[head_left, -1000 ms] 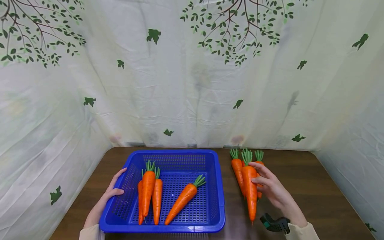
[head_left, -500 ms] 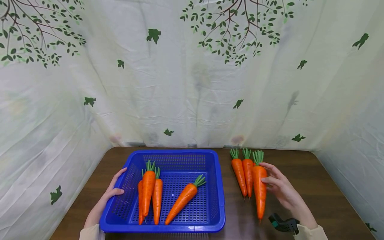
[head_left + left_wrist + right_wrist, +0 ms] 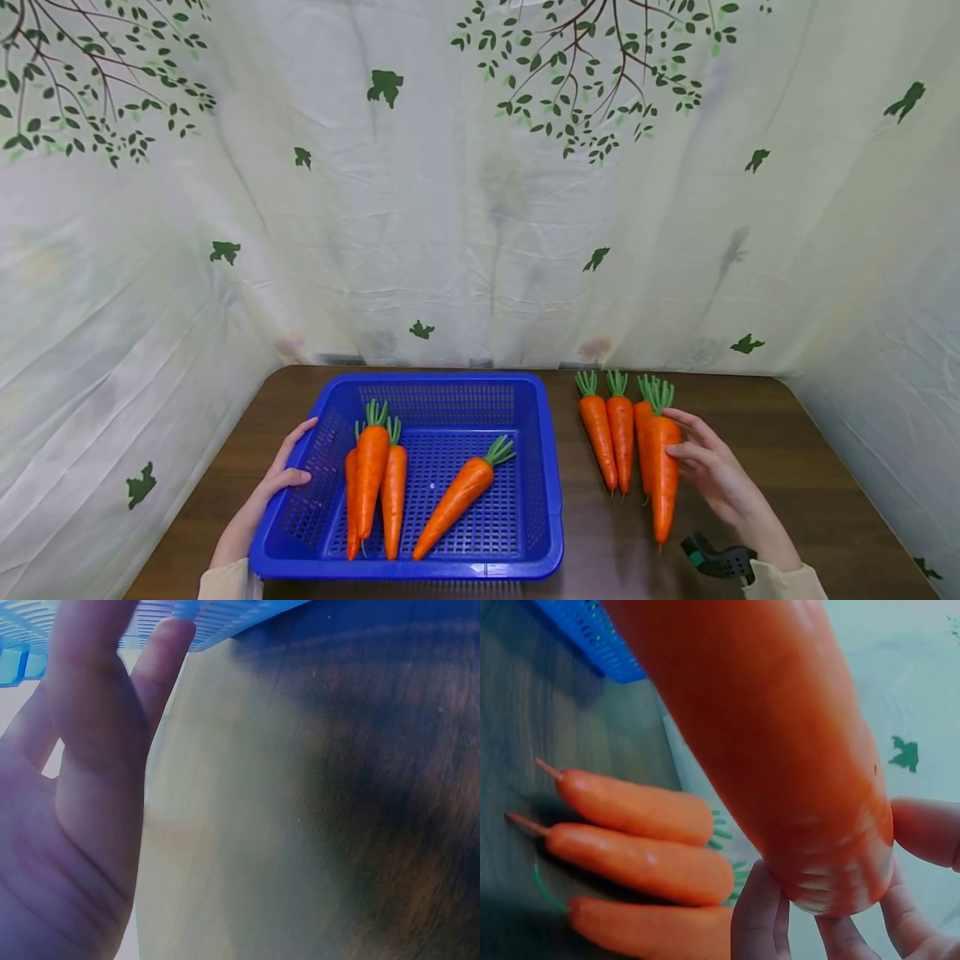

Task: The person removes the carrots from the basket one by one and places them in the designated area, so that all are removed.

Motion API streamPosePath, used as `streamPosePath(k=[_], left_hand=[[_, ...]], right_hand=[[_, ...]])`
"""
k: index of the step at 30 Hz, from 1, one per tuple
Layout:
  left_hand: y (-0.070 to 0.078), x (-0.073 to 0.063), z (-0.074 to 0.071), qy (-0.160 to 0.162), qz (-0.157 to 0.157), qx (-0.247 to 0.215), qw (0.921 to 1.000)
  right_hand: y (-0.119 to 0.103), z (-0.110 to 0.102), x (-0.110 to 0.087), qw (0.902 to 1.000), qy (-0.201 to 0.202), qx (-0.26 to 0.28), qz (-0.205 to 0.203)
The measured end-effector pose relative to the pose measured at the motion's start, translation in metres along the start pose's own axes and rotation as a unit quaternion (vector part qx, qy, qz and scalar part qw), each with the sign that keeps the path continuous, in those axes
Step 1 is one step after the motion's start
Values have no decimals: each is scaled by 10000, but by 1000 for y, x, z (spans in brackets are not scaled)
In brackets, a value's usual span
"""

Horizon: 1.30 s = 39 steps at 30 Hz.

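Held carrot (image 3: 663,475) is shifting rightward, right hand (image 3: 716,475) pinching its thick end, likely for control; left hand (image 3: 266,492) is clasping the basket (image 3: 405,571), presumably steadying it.

The head view looks forward and down from above; close-up wrist views share its blue basket (image 3: 405,570).

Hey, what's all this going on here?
Someone is handling carrots with bare hands. Their right hand holds one carrot near its leafy top, to the right of a blue plastic basket. Their left hand holds the basket's left side. At this moment, four carrots can be seen in the basket, and three more carrots lie in a row on the wooden table.
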<state>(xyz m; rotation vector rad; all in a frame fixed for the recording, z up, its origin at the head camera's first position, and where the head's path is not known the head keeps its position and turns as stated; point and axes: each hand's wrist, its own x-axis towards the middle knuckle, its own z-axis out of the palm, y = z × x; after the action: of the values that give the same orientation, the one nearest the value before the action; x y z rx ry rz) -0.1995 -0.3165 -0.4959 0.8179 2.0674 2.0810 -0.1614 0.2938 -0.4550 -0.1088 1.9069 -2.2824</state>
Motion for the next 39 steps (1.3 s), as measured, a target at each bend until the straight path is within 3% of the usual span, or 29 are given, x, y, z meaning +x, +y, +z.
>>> streamPosePath(k=[13,26,32,39], left_hand=[[-3,2,-1,16,242,176,9996],[-1,-2,-1,40,-98,43,9999],[-1,-1,0,122,-56,130,9998],[0,-1,1,130,-125,128,9998]], right_hand=[[13,-20,2,9988,396,287,89],[27,-35,5,9977,634,225,107],[28,-43,10,9969,732,25,273],[26,-50,19,9939,849,-572,406]])
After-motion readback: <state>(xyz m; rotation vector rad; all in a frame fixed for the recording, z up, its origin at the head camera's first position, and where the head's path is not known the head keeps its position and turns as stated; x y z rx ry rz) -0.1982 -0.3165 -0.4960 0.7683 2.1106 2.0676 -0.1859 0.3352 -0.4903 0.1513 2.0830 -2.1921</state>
